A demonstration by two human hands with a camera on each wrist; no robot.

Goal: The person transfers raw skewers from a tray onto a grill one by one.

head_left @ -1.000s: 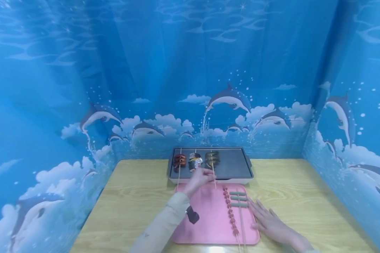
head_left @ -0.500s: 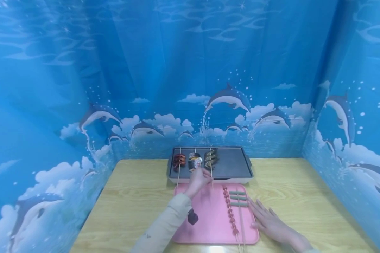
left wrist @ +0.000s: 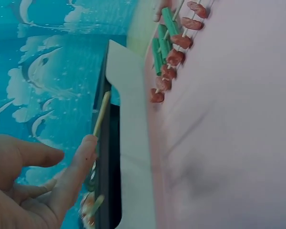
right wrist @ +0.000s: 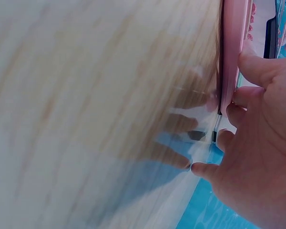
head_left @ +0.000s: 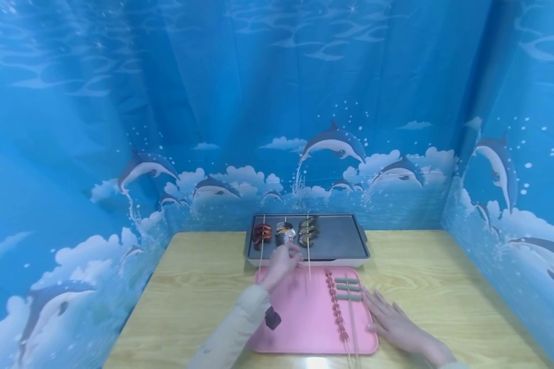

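My left hand (head_left: 283,261) is just left of the stick of a skewer of curled grey-green, shrimp-like pieces (head_left: 308,231), which lies on the dark griddle (head_left: 341,238). In the left wrist view its thumb and finger stand apart, one fingertip (left wrist: 89,140) at the stick (left wrist: 102,112); whether it touches cannot be told. A dark red skewer (head_left: 261,233) and a silvery-black one with a yellow strip (head_left: 284,233) lie to the left on the griddle. My right hand (head_left: 394,325) rests, fingers spread, on the table at the right edge of the pink tray (head_left: 300,328), its thumb touching the rim.
On the tray's right side lie a skewer of red meat-like chunks (head_left: 336,307) and one of green sticks (head_left: 348,288), their handles passing the front rim. The griddle stands behind the tray on the wooden table (head_left: 198,282). A blue dolphin curtain (head_left: 240,128) surrounds the table.
My left hand has let go of the grey-green skewer's stick and drawn a little left. That skewer shifted slightly left and now lies straight on the griddle. The right hand stays put.
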